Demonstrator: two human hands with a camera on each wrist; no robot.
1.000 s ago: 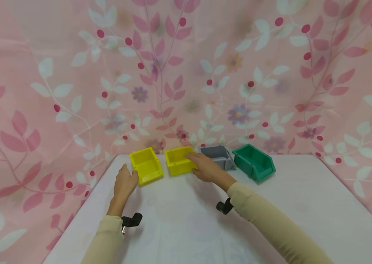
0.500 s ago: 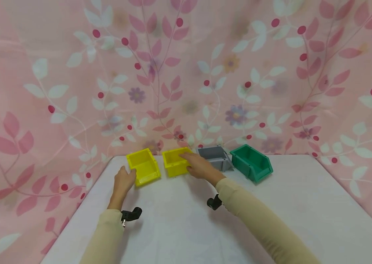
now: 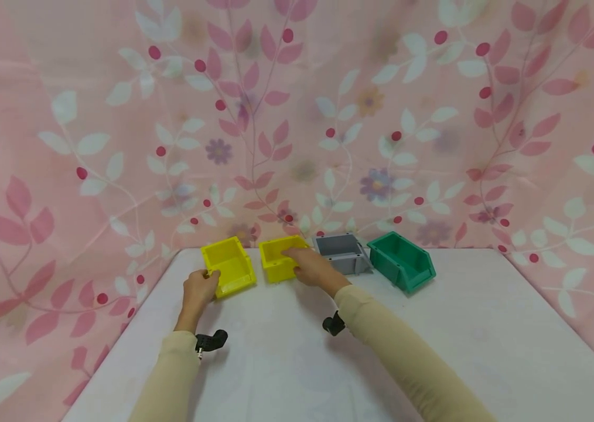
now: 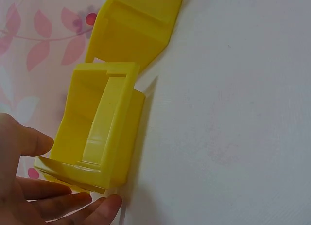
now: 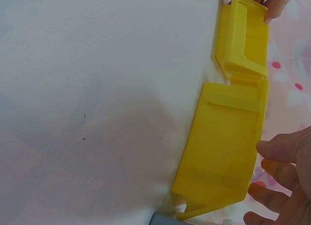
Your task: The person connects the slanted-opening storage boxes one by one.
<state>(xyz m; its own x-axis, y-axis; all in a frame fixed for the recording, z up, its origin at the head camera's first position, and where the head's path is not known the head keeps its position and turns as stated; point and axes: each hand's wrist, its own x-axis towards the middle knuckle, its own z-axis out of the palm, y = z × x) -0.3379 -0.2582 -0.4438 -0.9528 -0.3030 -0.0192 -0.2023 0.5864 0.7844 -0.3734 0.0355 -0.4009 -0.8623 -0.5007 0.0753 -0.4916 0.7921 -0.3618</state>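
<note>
At the left of the row, a yellow bin [image 3: 229, 267] has my left hand [image 3: 200, 288] at its near left side. In the left wrist view the thumb lies on the inner side of its wall and the fingers on the outer side, so the hand pinches that wall. Beside it stands a second yellow bin [image 3: 276, 268]. My right hand [image 3: 311, 266] reaches over its right part, fingers loosely extended over the opening. In the right wrist view the thumb [image 5: 279, 146] touches the rim, with the fingers spread just past it.
A grey bin [image 3: 343, 265] stands right of the second yellow bin, and a green bin [image 3: 394, 266] sits turned at the right end. Behind the white table [image 3: 276, 351] hangs a pink floral cloth [image 3: 297, 117].
My left fingers have closed in on the left yellow bin's wall. The right hand has moved slightly left, farther over the second yellow bin. The bins look unmoved on the table.
</note>
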